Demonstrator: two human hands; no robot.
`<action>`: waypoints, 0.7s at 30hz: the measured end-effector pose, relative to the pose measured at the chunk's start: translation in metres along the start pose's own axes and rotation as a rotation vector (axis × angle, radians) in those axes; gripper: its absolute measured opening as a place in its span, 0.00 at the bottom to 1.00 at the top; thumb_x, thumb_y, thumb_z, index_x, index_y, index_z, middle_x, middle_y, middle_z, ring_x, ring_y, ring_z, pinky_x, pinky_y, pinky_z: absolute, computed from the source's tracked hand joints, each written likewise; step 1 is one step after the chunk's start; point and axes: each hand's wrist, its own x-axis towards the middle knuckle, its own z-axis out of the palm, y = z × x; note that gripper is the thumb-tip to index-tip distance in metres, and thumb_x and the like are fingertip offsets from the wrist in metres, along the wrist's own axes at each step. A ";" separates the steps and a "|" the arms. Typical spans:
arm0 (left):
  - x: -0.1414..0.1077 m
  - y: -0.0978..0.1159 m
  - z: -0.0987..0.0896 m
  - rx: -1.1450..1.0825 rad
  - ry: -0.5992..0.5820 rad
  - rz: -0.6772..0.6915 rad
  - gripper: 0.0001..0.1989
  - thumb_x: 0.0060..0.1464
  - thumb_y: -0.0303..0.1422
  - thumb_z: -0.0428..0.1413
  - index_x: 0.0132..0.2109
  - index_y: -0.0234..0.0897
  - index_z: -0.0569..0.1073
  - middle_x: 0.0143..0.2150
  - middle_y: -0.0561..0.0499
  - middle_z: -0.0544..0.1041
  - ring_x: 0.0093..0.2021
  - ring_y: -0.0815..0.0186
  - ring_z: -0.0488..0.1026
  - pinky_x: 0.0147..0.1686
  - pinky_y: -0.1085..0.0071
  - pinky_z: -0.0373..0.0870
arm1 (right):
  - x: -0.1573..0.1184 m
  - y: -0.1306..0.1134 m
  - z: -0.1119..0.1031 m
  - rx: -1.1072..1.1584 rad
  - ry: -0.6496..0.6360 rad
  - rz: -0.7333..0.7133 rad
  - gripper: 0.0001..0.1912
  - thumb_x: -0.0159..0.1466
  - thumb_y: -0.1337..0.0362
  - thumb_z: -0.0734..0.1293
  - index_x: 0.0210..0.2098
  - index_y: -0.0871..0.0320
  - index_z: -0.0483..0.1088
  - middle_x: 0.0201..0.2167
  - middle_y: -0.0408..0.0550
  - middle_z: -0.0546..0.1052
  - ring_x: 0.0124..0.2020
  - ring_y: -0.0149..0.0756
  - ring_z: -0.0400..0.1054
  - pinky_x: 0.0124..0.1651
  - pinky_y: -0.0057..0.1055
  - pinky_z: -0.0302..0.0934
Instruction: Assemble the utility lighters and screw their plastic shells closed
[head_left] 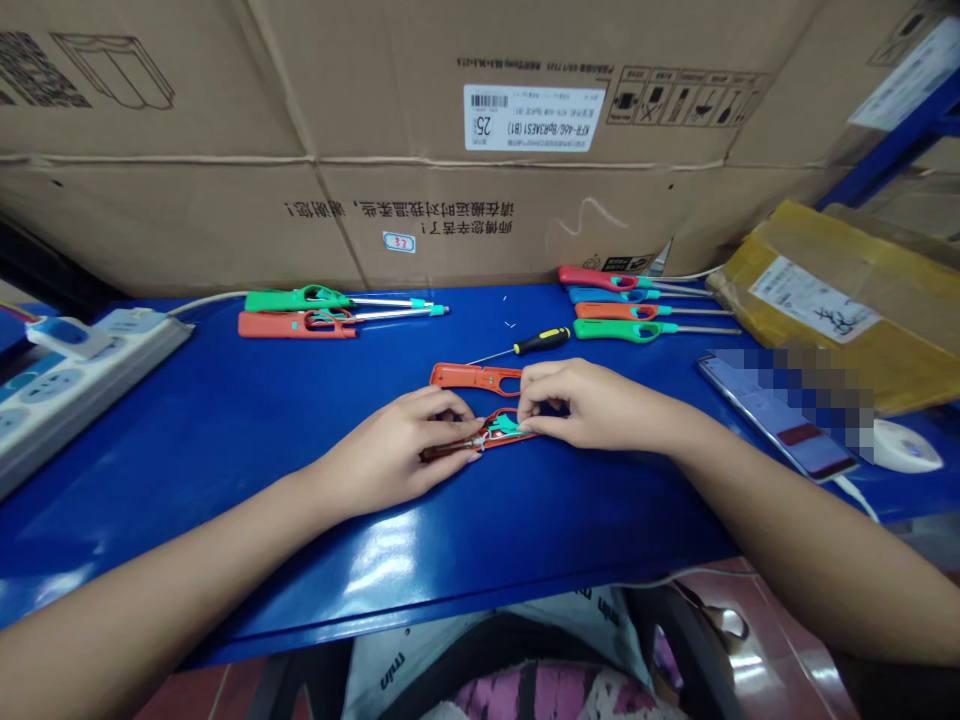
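Head view: left hand (397, 450) grip closed on dark tube end of opened lighter body (487, 432), mid bench (225, 420). Right hand (581, 400) grip narrow, fingertips pinching teal trigger part inside same body. Orange shell half (474, 376) just behind hands. Screwdriver (529, 344) beyond it, yellow/black handle. Two lighters (315, 312) rear L, four lighters (630, 305) rear R. Power strip (67, 370) far L. Phone (780, 415) near R, beside yellow parcel (840, 300). Cardboard boxes (375, 130) along back.
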 end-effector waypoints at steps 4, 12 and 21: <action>-0.001 -0.001 0.000 -0.005 0.006 0.003 0.11 0.65 0.32 0.57 0.51 0.37 0.80 0.48 0.44 0.79 0.47 0.61 0.77 0.50 0.64 0.76 | -0.001 0.001 0.001 -0.195 0.025 -0.135 0.07 0.70 0.69 0.65 0.36 0.58 0.74 0.38 0.48 0.77 0.38 0.36 0.70 0.40 0.31 0.59; 0.001 0.007 -0.002 0.087 -0.095 -0.004 0.10 0.69 0.32 0.52 0.53 0.39 0.74 0.49 0.45 0.77 0.49 0.59 0.73 0.50 0.61 0.72 | -0.002 -0.002 -0.001 -0.082 -0.042 -0.082 0.06 0.69 0.70 0.66 0.36 0.59 0.76 0.38 0.46 0.77 0.38 0.34 0.71 0.40 0.30 0.61; -0.003 0.006 0.004 0.005 -0.043 -0.076 0.18 0.66 0.31 0.54 0.61 0.37 0.66 0.56 0.42 0.74 0.55 0.57 0.71 0.58 0.57 0.70 | -0.001 -0.001 -0.005 0.094 -0.089 -0.020 0.06 0.64 0.73 0.70 0.38 0.59 0.79 0.36 0.46 0.78 0.35 0.32 0.70 0.39 0.29 0.62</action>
